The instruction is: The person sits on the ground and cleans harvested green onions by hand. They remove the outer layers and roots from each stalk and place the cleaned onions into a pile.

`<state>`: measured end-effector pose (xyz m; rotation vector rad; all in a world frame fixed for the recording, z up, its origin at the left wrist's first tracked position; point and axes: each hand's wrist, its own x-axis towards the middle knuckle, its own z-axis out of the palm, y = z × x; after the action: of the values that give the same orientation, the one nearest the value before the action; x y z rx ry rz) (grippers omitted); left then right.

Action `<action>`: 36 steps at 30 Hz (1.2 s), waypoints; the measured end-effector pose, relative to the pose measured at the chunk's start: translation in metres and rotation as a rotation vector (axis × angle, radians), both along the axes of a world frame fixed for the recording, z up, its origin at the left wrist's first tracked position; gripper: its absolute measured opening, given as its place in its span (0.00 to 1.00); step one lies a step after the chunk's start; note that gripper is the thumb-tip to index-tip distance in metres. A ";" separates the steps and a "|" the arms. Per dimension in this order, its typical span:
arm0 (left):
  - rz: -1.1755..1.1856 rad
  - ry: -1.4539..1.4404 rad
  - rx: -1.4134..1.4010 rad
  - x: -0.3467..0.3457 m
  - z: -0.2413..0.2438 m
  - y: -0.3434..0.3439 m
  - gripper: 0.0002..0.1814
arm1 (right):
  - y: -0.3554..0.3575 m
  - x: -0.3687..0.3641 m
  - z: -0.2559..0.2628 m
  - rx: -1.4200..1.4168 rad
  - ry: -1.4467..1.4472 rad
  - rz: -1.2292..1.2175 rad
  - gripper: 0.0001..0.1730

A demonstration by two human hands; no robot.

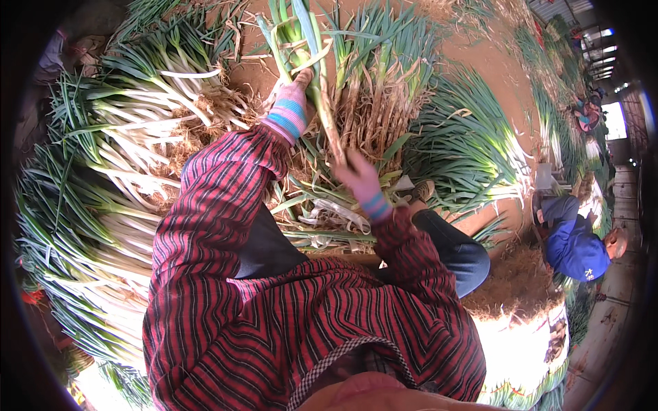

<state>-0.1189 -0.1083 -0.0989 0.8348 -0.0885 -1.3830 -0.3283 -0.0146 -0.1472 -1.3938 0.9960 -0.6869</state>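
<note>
My left hand, in a pink glove with a striped cuff, grips a green onion at its leafy upper part. The stalk slants down toward me, its lower end brown with dry husk. At that lower end is my right hand, gloved alike and blurred, its thumb and fingers around the stalk's tip. Beyond my hands stands a bundle of untrimmed green onions, with dry brown skins on their stems. Below the right hand lie loose leaves and pale strips of husk.
White-stemmed green onions lie heaped along my left, roots toward me. Another green onion pile rests on the dirt floor at right. A person in blue sits farther right. My bent knee is near the right arm.
</note>
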 end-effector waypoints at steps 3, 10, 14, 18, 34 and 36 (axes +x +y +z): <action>-0.084 -0.061 -0.033 -0.005 0.016 0.009 0.13 | -0.049 0.056 0.051 -0.101 -0.243 -0.240 0.25; 0.011 -0.015 -0.252 0.028 0.044 0.009 0.11 | -0.080 0.089 0.040 0.150 -0.858 -0.276 0.11; 0.163 -0.259 -0.393 0.064 0.027 0.001 0.09 | -0.031 0.048 0.036 -0.188 -0.260 0.022 0.09; 0.025 -0.066 -0.410 0.067 0.039 0.010 0.10 | 0.014 -0.011 -0.031 -0.380 0.357 0.191 0.10; 0.018 -0.028 -0.485 0.026 0.036 0.009 0.14 | 0.004 0.066 0.009 -0.222 -0.027 -0.182 0.11; 0.069 -0.157 -0.309 0.031 0.034 0.012 0.13 | 0.012 0.081 -0.001 -0.278 0.013 -0.286 0.09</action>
<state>-0.0880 -0.0966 -0.0647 0.6780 -0.3821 -1.1998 -0.2472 -0.0031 -0.1480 -1.5094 1.1555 -1.0615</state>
